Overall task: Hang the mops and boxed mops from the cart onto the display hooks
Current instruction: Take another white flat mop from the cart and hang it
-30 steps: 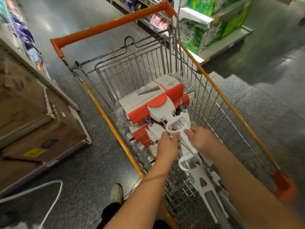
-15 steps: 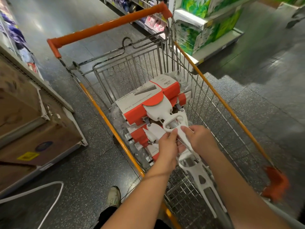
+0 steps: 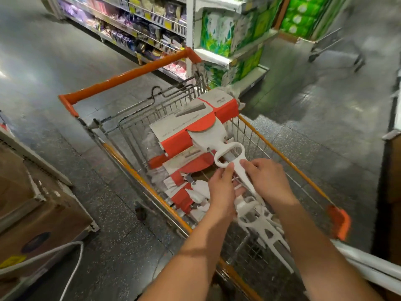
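Observation:
A wire shopping cart [image 3: 271,148] with an orange handle bar stands in front of me. Above its basket I hold up a boxed mop [image 3: 193,124], a grey and orange carton with a white plastic handle piece [image 3: 230,155] sticking out toward me. My left hand [image 3: 221,190] and my right hand [image 3: 267,181] both grip the white shaft just below the loop, one on each side. More orange and grey boxed mops [image 3: 180,185] lie stacked in the cart underneath, with other white mop handles [image 3: 262,222] near my wrists.
A brown cardboard pallet stack [image 3: 32,213] stands at the left, with a white cable [image 3: 65,257] on the floor. Shelves of packaged goods [image 3: 141,25] run along the back. A green product display [image 3: 230,35] stands just behind the cart. Another trolley [image 3: 338,48] is far right.
Both hands have lifted the top boxed mop up out of the cart, and my view has swung up and to the right.

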Tool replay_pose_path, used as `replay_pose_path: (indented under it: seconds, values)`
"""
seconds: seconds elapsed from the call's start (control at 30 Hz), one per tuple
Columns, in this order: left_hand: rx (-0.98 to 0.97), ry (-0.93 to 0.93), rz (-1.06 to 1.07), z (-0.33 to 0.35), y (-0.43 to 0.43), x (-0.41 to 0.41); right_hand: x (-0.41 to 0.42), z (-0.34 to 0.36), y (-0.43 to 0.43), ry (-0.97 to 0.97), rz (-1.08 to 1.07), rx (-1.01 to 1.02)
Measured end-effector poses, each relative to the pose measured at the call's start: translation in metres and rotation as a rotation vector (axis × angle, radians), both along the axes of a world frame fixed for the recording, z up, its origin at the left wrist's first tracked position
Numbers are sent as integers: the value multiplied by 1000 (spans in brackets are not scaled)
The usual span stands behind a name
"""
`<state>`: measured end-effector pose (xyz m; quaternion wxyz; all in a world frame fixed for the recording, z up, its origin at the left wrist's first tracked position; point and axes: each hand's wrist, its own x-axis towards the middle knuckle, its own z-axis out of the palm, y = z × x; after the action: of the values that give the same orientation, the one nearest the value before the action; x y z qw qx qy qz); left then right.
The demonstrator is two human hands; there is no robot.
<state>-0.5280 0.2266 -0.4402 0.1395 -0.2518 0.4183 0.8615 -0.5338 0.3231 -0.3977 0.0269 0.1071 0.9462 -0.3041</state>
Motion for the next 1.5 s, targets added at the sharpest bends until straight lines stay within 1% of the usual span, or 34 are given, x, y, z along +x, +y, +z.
replay_pose_path:
  seconds: [0.13, 0.23, 0.4, 0.5, 0.73, 0.87, 1.03, 1.2, 1.4, 1.5]
  values:
    - [5, 82, -117, 27, -14, 2, 10, 24, -15, 92, -112, 46]
    - [28, 123, -220, 48, -26, 5, 23, 43, -27, 145, -193, 46]
    - [60, 190, -421, 71, -41, 16, 59, 71, -51, 247, -409, 28]
    - [98, 245, -542, 84, -41, 32, 87, 86, -59, 271, -549, 51]
    - [96, 331, -810, 115, -19, 93, 174, 109, -59, 489, -852, 42]
    - [101, 397, -951, 133, 2, 143, 231, 127, -56, 551, -1011, 68]
    - [224, 417, -1132, 157, 21, 222, 318, 147, -54, 612, -1222, 86]
    - [261, 460, -1304, 181, 30, 319, 415, 167, -62, 697, -1449, 145]
    - [369, 481, -1444, 213, 26, 438, 532, 192, -80, 837, -1620, 218]
    - [427, 526, -1501, 227, 21, 493, 586, 204, -89, 882, -1679, 256]
